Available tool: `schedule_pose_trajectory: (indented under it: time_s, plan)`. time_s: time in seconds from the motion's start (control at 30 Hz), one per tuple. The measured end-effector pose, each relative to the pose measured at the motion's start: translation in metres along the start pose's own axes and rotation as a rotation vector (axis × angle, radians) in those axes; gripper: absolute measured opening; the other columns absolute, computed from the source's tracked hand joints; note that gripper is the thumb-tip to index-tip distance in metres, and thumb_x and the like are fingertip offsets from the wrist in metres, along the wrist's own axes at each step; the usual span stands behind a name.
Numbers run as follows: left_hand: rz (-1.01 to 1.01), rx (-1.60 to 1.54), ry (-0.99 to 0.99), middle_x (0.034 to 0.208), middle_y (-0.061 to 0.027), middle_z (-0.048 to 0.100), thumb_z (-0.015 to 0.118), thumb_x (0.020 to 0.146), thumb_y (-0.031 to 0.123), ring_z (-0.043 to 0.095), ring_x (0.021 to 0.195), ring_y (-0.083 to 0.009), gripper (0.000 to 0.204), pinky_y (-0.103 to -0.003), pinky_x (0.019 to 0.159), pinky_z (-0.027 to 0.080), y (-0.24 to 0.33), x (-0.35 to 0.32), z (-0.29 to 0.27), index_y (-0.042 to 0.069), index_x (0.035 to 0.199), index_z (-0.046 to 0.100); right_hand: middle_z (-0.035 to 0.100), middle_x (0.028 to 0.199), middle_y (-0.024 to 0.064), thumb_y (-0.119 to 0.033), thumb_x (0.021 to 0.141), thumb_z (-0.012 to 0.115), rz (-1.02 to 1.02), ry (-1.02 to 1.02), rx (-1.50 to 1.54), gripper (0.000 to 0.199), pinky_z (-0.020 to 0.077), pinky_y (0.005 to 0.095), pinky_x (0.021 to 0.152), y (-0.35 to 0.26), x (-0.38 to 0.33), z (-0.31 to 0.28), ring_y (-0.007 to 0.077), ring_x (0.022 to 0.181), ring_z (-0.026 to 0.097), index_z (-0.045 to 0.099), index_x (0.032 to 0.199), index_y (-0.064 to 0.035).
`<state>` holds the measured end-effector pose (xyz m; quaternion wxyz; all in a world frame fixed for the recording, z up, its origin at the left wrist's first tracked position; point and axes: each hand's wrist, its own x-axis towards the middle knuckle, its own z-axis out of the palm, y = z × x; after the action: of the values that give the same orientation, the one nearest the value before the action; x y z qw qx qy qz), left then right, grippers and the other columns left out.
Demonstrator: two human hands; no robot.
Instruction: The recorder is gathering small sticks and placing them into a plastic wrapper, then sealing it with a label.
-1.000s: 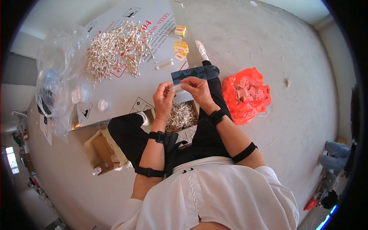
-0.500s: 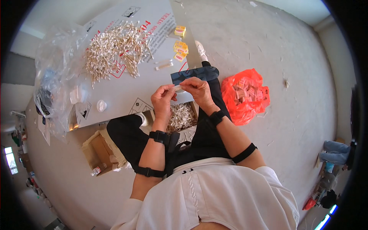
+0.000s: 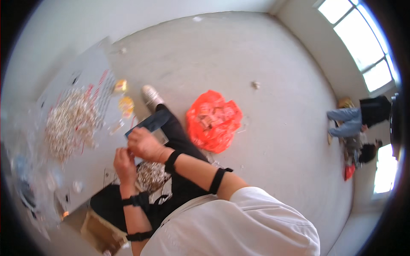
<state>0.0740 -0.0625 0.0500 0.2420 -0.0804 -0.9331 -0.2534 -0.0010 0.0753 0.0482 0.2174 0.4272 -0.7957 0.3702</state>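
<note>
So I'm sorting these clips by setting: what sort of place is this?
Probably a bare room used for piecework by hand. The person sits on a plain concrete floor, with a heap of small silvery parts on a flat cardboard sheet and a red bag beside them. Another person sits by the window.

Person, seated: white top, black trousers, black arm straps.
White short-sleeved cloth shirt (image 3: 239, 226); black trousers (image 3: 179, 141); one whitish shoe (image 3: 151, 96). Black wrist band (image 3: 171, 161) and black forearm strap (image 3: 217, 180) on right arm; matching black wrist strap (image 3: 136, 199) and forearm strap (image 3: 137, 235) on left.
</note>
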Motion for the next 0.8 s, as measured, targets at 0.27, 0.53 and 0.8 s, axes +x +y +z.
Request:
schedule_pose_trajectory:
  time_s: [0.27,0.53,0.8]
  plan:
    - [-0.017,0.006,-0.031,0.082,-0.0184,0.048,0.055,0.084,-0.001,0.053,0.077,-0.0408,0.01,-0.049,0.065,0.042,0.001,0.001,-0.004,0.0,0.086,0.045,0.049,0.079,0.0084,-0.018,0.061,0.067,-0.038,0.006,0.098,0.02,0.0431,0.0374,0.074,0.005,0.0,-0.007,0.0278,0.082,0.05,0.052,0.066,-0.0058]
    - [0.026,0.004,0.117,0.091,-0.0203,0.053,0.053,0.078,-0.006,0.055,0.085,-0.0416,0.022,-0.049,0.072,0.046,-0.008,0.004,-0.031,0.0,0.099,0.048,0.06,0.082,0.0087,0.001,0.072,0.063,0.257,0.16,0.122,0.009,0.0453,0.0369,0.066,0.033,-0.026,-0.053,0.0256,0.079,0.057,0.062,0.078,-0.0064]
    - [0.027,0.008,0.189,0.095,-0.017,0.056,0.053,0.078,-0.009,0.059,0.084,-0.0382,0.023,-0.045,0.071,0.05,0.037,0.023,-0.077,0.002,0.098,0.047,0.062,0.073,-0.0019,-0.02,0.093,0.065,1.194,-0.055,1.283,0.017,0.0397,0.0192,0.051,-0.034,-0.007,-0.071,0.0031,0.059,0.05,0.065,0.091,-0.0024]
